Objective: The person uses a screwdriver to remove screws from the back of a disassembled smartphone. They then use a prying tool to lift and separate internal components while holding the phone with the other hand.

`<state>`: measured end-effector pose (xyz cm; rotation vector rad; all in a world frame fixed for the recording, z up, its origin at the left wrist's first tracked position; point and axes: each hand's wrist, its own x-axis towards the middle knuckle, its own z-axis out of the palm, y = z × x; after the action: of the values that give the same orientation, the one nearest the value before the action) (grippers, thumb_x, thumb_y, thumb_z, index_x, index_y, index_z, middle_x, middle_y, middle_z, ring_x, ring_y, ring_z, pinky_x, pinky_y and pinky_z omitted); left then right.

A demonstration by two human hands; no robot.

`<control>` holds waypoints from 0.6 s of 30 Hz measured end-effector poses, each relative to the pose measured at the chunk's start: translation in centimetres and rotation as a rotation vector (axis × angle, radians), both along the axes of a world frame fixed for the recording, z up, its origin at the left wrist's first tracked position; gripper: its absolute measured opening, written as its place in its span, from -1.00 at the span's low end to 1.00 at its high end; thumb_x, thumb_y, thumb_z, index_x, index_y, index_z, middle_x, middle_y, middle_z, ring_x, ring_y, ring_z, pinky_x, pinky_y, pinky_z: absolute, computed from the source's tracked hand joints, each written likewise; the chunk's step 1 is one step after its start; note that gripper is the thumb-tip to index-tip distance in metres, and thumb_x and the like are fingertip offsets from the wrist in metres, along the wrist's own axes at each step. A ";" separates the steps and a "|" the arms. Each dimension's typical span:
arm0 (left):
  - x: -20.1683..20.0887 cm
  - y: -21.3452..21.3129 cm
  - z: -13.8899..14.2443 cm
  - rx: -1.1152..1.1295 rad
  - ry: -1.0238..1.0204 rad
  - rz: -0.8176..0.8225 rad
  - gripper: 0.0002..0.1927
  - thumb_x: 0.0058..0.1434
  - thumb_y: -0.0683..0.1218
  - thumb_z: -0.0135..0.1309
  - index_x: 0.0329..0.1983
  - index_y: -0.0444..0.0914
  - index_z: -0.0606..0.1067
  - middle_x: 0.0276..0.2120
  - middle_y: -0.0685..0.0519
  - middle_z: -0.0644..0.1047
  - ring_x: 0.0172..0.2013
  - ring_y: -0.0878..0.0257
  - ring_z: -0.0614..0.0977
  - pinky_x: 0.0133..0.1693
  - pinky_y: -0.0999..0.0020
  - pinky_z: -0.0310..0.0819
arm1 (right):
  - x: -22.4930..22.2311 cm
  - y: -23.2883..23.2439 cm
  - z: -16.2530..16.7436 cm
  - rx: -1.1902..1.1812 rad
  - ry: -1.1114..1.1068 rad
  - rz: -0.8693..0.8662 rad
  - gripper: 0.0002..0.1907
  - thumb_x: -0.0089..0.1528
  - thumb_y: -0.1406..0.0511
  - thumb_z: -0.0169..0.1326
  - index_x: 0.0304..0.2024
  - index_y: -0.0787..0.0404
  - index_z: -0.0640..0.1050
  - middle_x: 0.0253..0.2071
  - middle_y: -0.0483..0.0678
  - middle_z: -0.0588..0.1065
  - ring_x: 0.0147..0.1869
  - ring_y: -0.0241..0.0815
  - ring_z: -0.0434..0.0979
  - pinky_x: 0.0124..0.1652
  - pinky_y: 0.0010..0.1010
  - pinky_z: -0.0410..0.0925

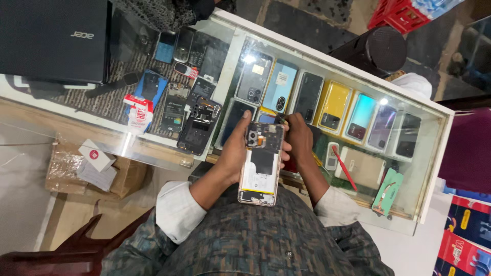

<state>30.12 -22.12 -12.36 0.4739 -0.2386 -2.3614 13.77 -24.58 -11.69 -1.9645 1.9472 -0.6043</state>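
Note:
An opened smartphone (262,166) with its back cover off shows a white battery and circuit boards. My left hand (234,148) grips it along its left edge, thumb up by the top corner. My right hand (299,137) rests at the phone's upper right corner, fingers pinched on a thin dark tool near the camera module; the tool's tip is hard to make out. Both hands hover over my lap, in front of a glass counter (434,153).
A black phone frame (198,125), phone parts and small handsets lie on the counter at left. Boxed phones (335,105) sit under the glass. A closed black laptop (51,38) lies at top left. A red-handled tool (343,166) rests at right. Cardboard boxes (97,166) sit below.

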 end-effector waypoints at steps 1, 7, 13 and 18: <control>0.0 0.1 0.1 -0.013 -0.006 -0.005 -0.08 0.42 0.47 -0.47 0.29 -0.37 0.42 -0.22 -0.23 0.63 -0.28 0.02 0.71 -0.24 0.10 0.67 | -0.1 0.0 -0.1 0.010 0.004 0.005 -0.89 0.28 0.32 0.08 -0.17 0.22 0.49 -0.21 0.08 0.44 -0.21 0.19 0.52 -0.30 -0.08 0.34; 0.0 0.0 1.5 -0.080 0.106 -0.033 -0.06 0.41 0.51 -0.52 0.41 -0.31 0.32 -0.19 -0.27 0.61 -0.24 -0.03 0.71 -0.16 0.06 0.68 | -1.4 0.2 -1.0 -0.109 -0.159 -0.034 -0.80 0.17 0.37 0.17 -0.16 0.20 0.48 -0.19 0.06 0.50 -0.12 0.13 0.56 -0.22 -0.23 0.39; -1.0 0.1 3.6 -0.174 0.129 -0.096 -0.09 0.39 0.51 -0.50 0.58 -0.15 0.07 -0.15 -0.31 0.59 -0.21 -0.03 0.71 -0.16 0.00 0.67 | -4.2 2.0 0.0 -0.086 -0.377 -0.281 -0.88 0.38 0.30 0.09 -0.11 0.21 0.46 -0.22 -0.06 0.51 -0.20 -0.22 0.52 -0.28 -0.37 0.36; -2.5 1.0 4.3 -0.201 0.039 -0.216 -0.04 0.33 0.54 -0.46 0.60 -0.13 -0.02 -0.15 -0.31 0.59 -0.19 -0.07 0.69 -0.17 0.00 0.66 | -6.6 6.2 5.7 -0.335 -0.548 -0.074 -0.90 0.48 0.34 0.05 -0.11 0.25 0.45 -0.16 -0.07 0.45 -0.23 -0.34 0.36 -0.24 -0.53 0.25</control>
<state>27.65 -21.15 -8.09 0.3181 -0.5261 -2.5191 7.21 -18.41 -5.95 -1.6520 1.6493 -1.3970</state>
